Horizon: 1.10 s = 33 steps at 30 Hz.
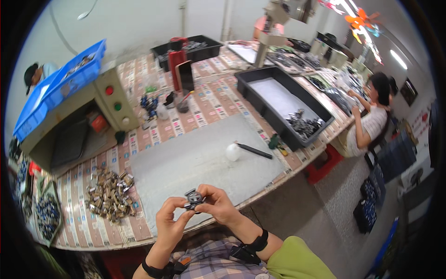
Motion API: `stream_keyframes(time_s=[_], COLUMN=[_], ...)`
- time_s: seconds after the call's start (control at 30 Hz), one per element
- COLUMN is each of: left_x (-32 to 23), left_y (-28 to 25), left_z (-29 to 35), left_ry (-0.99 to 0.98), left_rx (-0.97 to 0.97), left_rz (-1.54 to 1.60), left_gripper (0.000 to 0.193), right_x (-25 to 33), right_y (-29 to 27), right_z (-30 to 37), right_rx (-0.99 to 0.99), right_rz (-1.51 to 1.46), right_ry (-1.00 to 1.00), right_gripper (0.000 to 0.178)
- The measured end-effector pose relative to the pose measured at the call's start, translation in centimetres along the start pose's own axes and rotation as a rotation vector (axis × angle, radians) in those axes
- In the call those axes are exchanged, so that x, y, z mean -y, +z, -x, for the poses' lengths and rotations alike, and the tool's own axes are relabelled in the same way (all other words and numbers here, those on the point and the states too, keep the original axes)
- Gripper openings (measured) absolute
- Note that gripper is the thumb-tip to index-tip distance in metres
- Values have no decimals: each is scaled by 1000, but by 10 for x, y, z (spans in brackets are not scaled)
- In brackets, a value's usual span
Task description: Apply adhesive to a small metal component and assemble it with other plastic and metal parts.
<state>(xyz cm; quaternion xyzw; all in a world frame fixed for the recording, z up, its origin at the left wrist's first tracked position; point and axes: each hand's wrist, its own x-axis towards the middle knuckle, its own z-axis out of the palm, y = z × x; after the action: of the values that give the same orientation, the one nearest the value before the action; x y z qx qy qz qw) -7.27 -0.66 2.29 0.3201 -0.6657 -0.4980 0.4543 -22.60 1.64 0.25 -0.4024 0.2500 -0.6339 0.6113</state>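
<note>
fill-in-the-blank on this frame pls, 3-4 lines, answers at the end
1. Both hands, left hand and right hand, hold one small dark metal part above the ____ mat.
2. The pile of small metal pieces lies to the person's ____ of the mat.
3. The black tray past the mat holds dark parts heaped at its ____ end.
4. On the mat, a white round object lies beside a ____ pen-like tool.

Answers: grey; left; near; black

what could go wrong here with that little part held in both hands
The small dark part is pinched by the left hand and right hand right over the table edge, so a slip might drop it onto the lap or floor. The pile of small metal pieces lies near the left forearm and might get knocked.
</note>
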Motion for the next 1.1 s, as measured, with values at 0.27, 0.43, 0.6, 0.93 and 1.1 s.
stream_keyframes(time_s=[0.27,0.43,0.6,0.93,1.1], left_x=[-19,-35,-41,-62,-49], left_y=[24,36,36,40,55], left_z=[9,16,23,-7,-72], left_ry=[-31,18,60,88,92], left_rx=[60,92,119,150,290], left_rz=[102,76,38,19,43], left_gripper=[19,19,19,25,48], right_x=[18,32,37,71,126], right_y=[-3,0,8,8,-42], right_z=[29,48,57,37,3], right_rx=[4,-9,-29,-55,-220], right_rz=[-48,-57,-88,-21,279], right_ry=[-93,-87,-98,-116,-170], right_gripper=[17,16,17,17,19])
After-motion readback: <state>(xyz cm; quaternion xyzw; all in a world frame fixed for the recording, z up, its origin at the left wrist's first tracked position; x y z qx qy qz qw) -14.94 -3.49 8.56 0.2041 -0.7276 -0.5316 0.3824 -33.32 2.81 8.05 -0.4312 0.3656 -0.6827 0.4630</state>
